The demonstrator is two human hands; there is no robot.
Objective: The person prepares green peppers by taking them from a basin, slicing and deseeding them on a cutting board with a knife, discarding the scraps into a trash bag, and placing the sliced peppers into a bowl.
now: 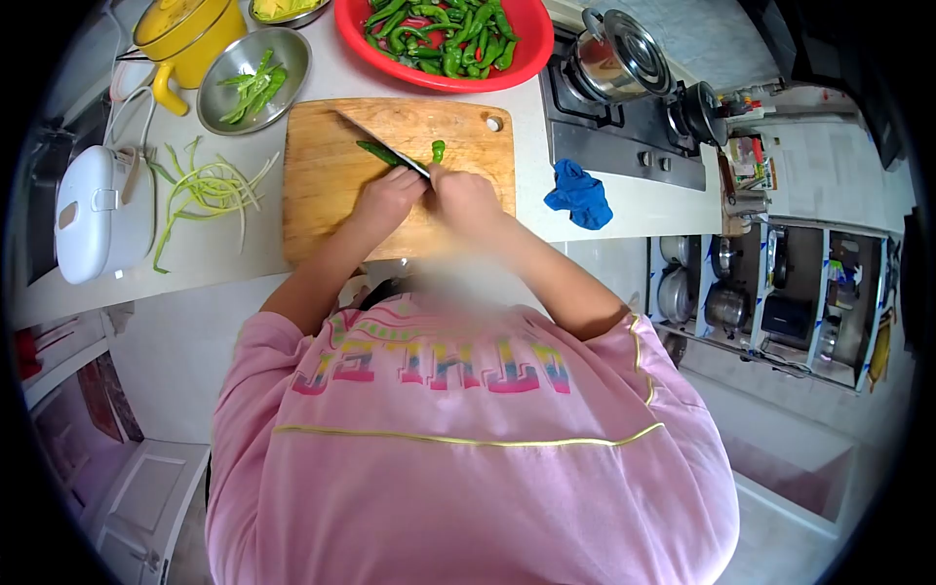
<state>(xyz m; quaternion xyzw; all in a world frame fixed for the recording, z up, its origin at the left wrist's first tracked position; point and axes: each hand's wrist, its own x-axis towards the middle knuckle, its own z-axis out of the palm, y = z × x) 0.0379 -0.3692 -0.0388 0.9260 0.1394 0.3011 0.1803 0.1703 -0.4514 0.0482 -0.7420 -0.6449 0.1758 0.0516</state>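
On the wooden cutting board (322,185) lies a long green pepper (375,150), and my left hand (388,203) presses it down with curled fingers. My right hand (466,200) grips a kitchen knife (375,136), whose handle is hidden in the fist. Its blade slants up and to the left along the pepper, overlapping it in this view. A short piece of green pepper (438,151) rests just beyond my right hand. Both hands are close together near the middle of the board.
A red basin (439,86) of green peppers stands behind the board. Left are a metal bowl (300,58) with cut green pieces, stringy green stalks (210,190), a white appliance (88,214) and a yellow pot (195,34). Right are a blue cloth (579,193) and a gas stove (624,146).
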